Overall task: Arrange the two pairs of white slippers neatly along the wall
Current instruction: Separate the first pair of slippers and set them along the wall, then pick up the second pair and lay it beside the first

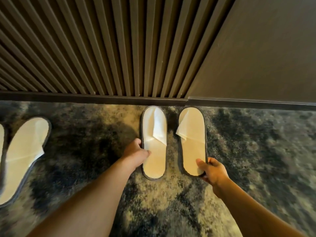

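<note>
Two white slippers with grey edging lie side by side on the carpet, toes at the wall's dark skirting board [102, 97]. My left hand [136, 153] grips the left edge of the left slipper [154, 151] at mid-length, thumb on its insole. My right hand [211, 170] pinches the heel of the right slipper [192, 144], thumb on top. Both uppers are creased and partly folded. A second pair lies at the far left: one slipper [24, 151] is angled with its toe pointing up and right, and only a sliver of the other [1, 142] shows at the frame edge.
A mottled blue, grey and beige carpet [256, 159] covers the floor. The wall has vertical dark wooden slats [102, 48] on the left and a plain dark panel [256, 48] on the right. Open carpet lies between the two pairs and to the right.
</note>
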